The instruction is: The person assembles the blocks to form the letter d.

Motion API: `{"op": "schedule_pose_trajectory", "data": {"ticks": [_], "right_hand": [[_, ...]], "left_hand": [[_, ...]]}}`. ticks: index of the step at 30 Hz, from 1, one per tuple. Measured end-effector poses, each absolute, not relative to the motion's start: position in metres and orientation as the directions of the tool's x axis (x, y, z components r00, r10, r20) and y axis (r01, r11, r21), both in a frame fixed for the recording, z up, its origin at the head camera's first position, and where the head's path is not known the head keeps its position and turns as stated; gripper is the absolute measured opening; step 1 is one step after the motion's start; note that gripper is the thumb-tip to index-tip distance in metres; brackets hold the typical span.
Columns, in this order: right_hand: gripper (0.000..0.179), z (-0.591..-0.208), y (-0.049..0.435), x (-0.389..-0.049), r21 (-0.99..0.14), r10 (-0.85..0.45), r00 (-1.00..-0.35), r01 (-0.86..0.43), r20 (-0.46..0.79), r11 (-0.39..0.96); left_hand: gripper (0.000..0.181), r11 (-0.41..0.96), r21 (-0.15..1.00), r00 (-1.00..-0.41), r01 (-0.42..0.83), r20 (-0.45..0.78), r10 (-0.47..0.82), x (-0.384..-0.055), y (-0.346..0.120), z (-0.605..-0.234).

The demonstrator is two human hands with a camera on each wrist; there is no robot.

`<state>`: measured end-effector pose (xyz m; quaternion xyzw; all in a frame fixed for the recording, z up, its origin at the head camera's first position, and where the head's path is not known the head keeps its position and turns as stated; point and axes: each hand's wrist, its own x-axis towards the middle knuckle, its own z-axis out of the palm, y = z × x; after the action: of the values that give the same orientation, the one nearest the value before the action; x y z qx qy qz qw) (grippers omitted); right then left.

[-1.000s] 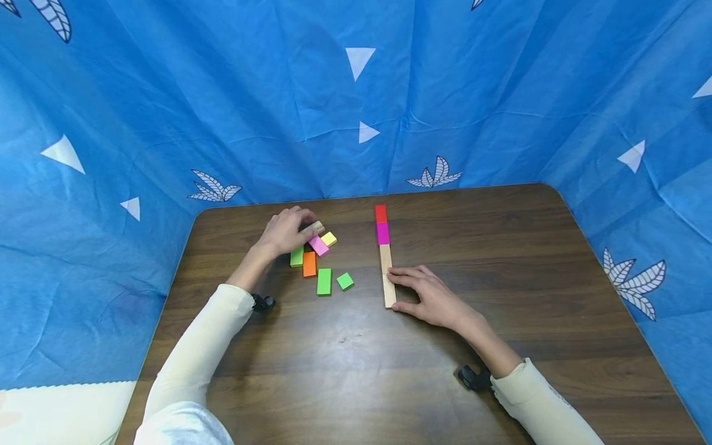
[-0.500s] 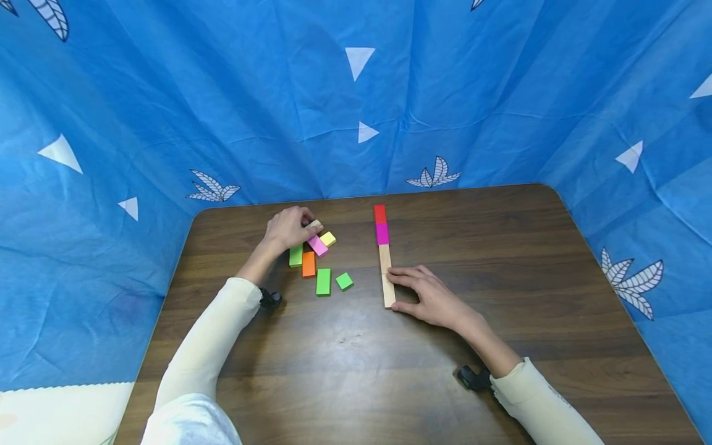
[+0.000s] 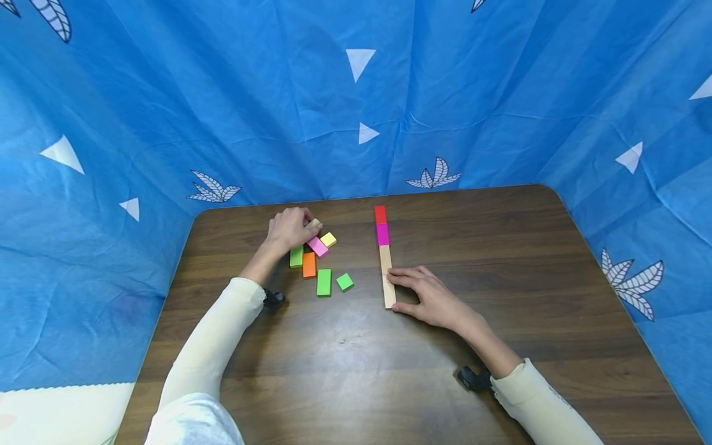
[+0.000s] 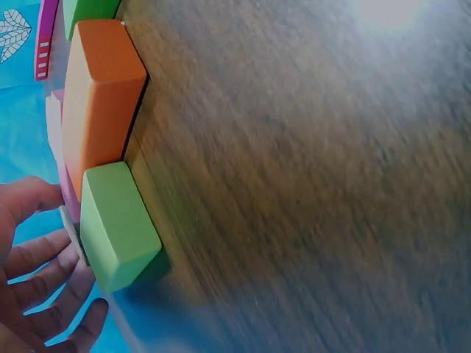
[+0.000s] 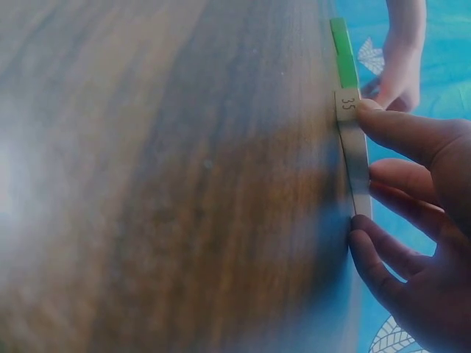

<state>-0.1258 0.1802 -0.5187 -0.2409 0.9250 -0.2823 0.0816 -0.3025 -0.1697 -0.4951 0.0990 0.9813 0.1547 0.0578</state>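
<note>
At the back left of the table, my left hand (image 3: 290,230) pinches a small plain wooden block (image 3: 314,223) between thumb and fingers. A pink block (image 3: 317,246), a yellow block (image 3: 329,240) and a green block (image 4: 118,224) lie close by it. My right hand (image 3: 431,298) holds the nearest plain wooden block (image 3: 389,293) of a straight row, its thumb at the block's near end and fingertips along its side. That end bears a printed 35 in the right wrist view. Beyond it in the row come another plain block (image 3: 385,258), a magenta block (image 3: 382,234) and a red block (image 3: 380,214).
An orange block (image 3: 309,264), a green block (image 3: 324,282) and a small green block (image 3: 345,282) lie between the hands on the brown wooden table (image 3: 345,371). A blue patterned cloth (image 3: 311,93) hangs behind the table's back edge and at its sides.
The left wrist and forearm have shifted slightly right, and the plain block in the left hand has moved slightly toward the back. The right hand and the row have stayed in place.
</note>
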Motion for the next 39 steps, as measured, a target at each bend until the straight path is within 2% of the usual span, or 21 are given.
{"op": "schedule_pose_trajectory", "data": {"ticks": [14,39], "right_hand": [[0.068,-0.519,0.181,-0.126,-0.561,-0.492,-0.871,-0.405,-0.004,0.722],[0.068,-0.519,0.182,-0.128,-0.568,-0.495,-0.868,-0.397,-0.022,0.721]], "left_hand": [[0.037,0.924,0.324,-0.979,0.203,0.036,0.202,-0.293,-0.147,-0.485],[0.034,0.865,0.318,-0.920,0.388,0.076,0.384,-0.279,-0.083,-0.486]]}}
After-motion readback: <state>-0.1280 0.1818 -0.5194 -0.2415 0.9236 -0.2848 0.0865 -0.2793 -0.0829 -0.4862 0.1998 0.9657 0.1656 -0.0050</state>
